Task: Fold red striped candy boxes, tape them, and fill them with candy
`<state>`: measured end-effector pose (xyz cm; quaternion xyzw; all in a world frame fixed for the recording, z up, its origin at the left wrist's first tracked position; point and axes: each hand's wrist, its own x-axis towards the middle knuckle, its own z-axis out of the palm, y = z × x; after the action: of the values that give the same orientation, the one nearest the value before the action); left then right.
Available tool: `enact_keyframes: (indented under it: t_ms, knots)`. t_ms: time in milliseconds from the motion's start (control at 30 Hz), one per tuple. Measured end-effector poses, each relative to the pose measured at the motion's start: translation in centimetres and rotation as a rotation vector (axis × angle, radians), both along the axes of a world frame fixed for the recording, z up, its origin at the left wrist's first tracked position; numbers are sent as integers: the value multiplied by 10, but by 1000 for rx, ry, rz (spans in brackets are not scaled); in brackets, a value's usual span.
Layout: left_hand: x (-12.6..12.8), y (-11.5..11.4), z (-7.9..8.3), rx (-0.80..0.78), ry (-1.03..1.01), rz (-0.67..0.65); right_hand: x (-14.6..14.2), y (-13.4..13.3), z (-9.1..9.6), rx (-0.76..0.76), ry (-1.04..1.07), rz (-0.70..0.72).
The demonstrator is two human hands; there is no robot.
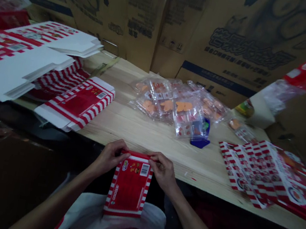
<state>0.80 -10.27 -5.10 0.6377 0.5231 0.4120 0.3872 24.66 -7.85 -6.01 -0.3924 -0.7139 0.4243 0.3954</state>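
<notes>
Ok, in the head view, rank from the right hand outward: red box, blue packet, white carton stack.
1. Red box, gripped by the right hand, before the body.
2. Blue packet, mid-table, beyond the hand.
3. White carton stack, far left.

A small red carton (129, 185) with white-striped side edges and a barcode (144, 169) at its upper right stands upright at lower centre of the frame, gripped at its top edge.

The left hand (109, 158) and right hand (164, 172) are bare, forearms too; white shirt (84, 209), dark lettering.
</notes>
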Motion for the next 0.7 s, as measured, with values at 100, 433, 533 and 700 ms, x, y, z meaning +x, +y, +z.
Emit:
enact_keyframes:
  t_ms: [100, 433, 533, 700]
  knots:
    - [4, -1, -7, -79, -188, 36, 12, 1, -7, -35, 32, 30]
    - [22, -4, -6, -417, -476, 119, 153, 127, -6, -78, 128, -1022]
    - [23, -6, -5, -411, -474, 122, 157, 144, -6, -150, 125, -975]
    - [20, -7, -5, -413, -486, 129, 150, 149, -11, -188, 184, -959]
